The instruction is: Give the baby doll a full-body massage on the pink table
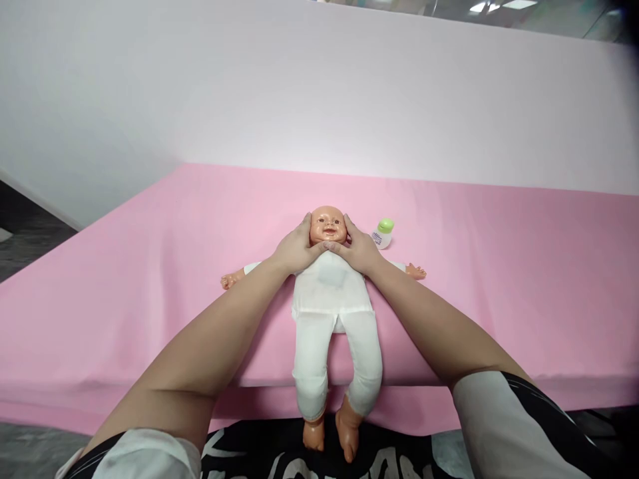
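Observation:
A baby doll (pixel 333 289) in a white top and trousers lies on its back on the pink cloth, arms spread out, bare feet past the table's front edge. My left hand (pixel 298 245) cups the left side of its head, thumb under the chin. On the other side, my right hand (pixel 359 249) holds the head in the same way, the two thumbs meeting at the neck. Part of my fingers is hidden beside and behind the head. Just right of my right hand stands a small clear bottle (pixel 383 235) with a green cap.
Pink cloth (pixel 150 266) covers the table and hangs over its front edge. White panels (pixel 319 93) rise behind and to the left of it. Grey floor (pixel 30 246) shows at the far left.

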`<state>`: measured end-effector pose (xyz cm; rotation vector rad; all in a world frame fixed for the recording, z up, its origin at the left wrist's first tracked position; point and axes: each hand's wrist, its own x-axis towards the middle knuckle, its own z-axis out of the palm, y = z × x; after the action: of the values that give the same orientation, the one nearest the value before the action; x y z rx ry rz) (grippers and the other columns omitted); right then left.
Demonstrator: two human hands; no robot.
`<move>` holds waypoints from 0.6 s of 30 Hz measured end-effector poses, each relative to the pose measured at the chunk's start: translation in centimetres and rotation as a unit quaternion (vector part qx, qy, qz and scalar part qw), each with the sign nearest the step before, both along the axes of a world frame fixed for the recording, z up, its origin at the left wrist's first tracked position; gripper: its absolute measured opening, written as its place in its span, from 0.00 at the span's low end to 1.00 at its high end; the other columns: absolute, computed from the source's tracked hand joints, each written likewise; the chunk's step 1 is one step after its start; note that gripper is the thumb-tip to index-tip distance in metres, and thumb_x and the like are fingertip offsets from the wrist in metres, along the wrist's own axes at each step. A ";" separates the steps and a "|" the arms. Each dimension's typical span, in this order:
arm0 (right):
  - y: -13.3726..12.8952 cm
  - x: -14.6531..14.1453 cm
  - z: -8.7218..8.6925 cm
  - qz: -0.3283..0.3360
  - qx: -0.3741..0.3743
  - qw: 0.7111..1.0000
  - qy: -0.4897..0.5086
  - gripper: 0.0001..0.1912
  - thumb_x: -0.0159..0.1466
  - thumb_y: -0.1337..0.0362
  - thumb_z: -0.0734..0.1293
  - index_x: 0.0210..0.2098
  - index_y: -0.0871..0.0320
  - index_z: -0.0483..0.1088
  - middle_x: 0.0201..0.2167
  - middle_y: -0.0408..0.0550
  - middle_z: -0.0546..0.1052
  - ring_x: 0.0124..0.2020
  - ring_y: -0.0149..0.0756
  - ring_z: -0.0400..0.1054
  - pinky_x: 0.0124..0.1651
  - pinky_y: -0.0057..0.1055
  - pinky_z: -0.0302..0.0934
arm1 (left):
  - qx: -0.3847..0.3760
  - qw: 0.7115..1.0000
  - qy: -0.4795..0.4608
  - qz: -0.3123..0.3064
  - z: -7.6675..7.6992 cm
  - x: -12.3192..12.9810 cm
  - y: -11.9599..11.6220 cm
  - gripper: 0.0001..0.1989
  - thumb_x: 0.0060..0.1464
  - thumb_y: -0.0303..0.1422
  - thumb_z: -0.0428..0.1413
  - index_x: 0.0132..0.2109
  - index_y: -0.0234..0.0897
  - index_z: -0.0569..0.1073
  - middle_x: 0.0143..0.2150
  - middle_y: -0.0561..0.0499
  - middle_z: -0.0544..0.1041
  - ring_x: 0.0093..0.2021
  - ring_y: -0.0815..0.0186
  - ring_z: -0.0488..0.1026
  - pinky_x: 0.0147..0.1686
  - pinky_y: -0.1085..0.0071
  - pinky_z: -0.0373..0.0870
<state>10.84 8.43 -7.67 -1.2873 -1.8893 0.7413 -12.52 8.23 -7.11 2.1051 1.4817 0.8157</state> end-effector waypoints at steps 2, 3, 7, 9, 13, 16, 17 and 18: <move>-0.1 -0.3 0.1 -0.019 0.002 1.000 -0.005 0.67 0.61 0.30 0.76 0.84 0.59 0.49 0.70 0.61 0.77 0.66 0.62 0.76 0.70 0.57 0.70 | -0.001 1.000 -0.004 0.008 -0.1 0.1 0.1 0.60 0.64 0.61 0.60 0.84 0.26 0.45 0.75 0.28 0.71 0.72 0.36 0.73 0.67 0.47 0.73; -0.2 -0.4 0.1 -0.028 0.008 1.000 -0.003 0.66 0.61 0.30 0.76 0.84 0.59 0.51 0.70 0.61 0.77 0.67 0.63 0.76 0.71 0.58 0.69 | -0.002 1.000 -0.012 0.010 -0.2 0.2 0.1 0.59 0.64 0.61 0.60 0.84 0.27 0.47 0.75 0.29 0.72 0.72 0.37 0.74 0.67 0.48 0.73; -0.4 -0.6 0.1 -0.033 0.030 0.999 0.031 0.63 0.61 0.30 0.76 0.83 0.57 0.54 0.74 0.58 0.73 0.74 0.61 0.69 0.75 0.57 0.65 | -0.006 0.998 -0.064 0.018 -0.3 0.4 0.1 0.57 0.63 0.62 0.61 0.83 0.30 0.53 0.76 0.33 0.71 0.73 0.39 0.73 0.69 0.49 0.72; -0.2 -0.4 -0.2 -0.025 0.022 0.998 0.053 0.62 0.61 0.31 0.77 0.83 0.55 0.55 0.73 0.57 0.74 0.72 0.59 0.71 0.75 0.56 0.66 | -0.008 0.997 -0.076 0.024 -0.3 0.4 0.1 0.57 0.62 0.61 0.62 0.83 0.30 0.54 0.76 0.34 0.72 0.72 0.39 0.73 0.69 0.49 0.72; 0.5 0.0 -0.9 -0.014 0.001 0.995 0.103 0.59 0.63 0.34 0.78 0.82 0.52 0.56 0.74 0.53 0.73 0.72 0.56 0.72 0.76 0.54 0.66 | -0.007 0.996 -0.082 0.028 -0.4 0.2 0.2 0.52 0.64 0.56 0.62 0.83 0.31 0.55 0.75 0.35 0.73 0.72 0.40 0.74 0.71 0.48 0.71; 1.1 0.3 -1.4 0.002 -0.011 0.991 0.131 0.55 0.65 0.37 0.77 0.82 0.50 0.56 0.77 0.49 0.70 0.75 0.53 0.69 0.79 0.54 0.62 | -0.010 0.993 -0.118 0.022 -1.2 0.0 0.6 0.49 0.67 0.55 0.60 0.83 0.32 0.56 0.77 0.36 0.70 0.75 0.42 0.71 0.74 0.49 0.67; 1.3 0.3 -1.5 0.005 -0.012 0.990 0.137 0.53 0.66 0.37 0.76 0.82 0.49 0.57 0.77 0.48 0.70 0.76 0.53 0.67 0.80 0.54 0.59 | -0.011 0.990 -0.139 0.019 -1.6 -0.1 0.9 0.49 0.68 0.55 0.59 0.83 0.32 0.56 0.78 0.37 0.68 0.77 0.43 0.69 0.76 0.50 0.64; 1.5 0.4 -1.6 0.007 -0.010 0.990 0.144 0.51 0.67 0.37 0.75 0.81 0.49 0.59 0.77 0.47 0.70 0.77 0.52 0.65 0.82 0.54 0.57 | -0.012 0.987 -0.159 0.016 -2.0 -0.1 1.2 0.48 0.68 0.56 0.58 0.83 0.32 0.56 0.80 0.37 0.66 0.78 0.44 0.66 0.77 0.51 0.62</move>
<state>11.21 9.94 -9.28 -1.1144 -1.6632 0.9039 -12.64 9.43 -9.09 1.8336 1.3489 1.0840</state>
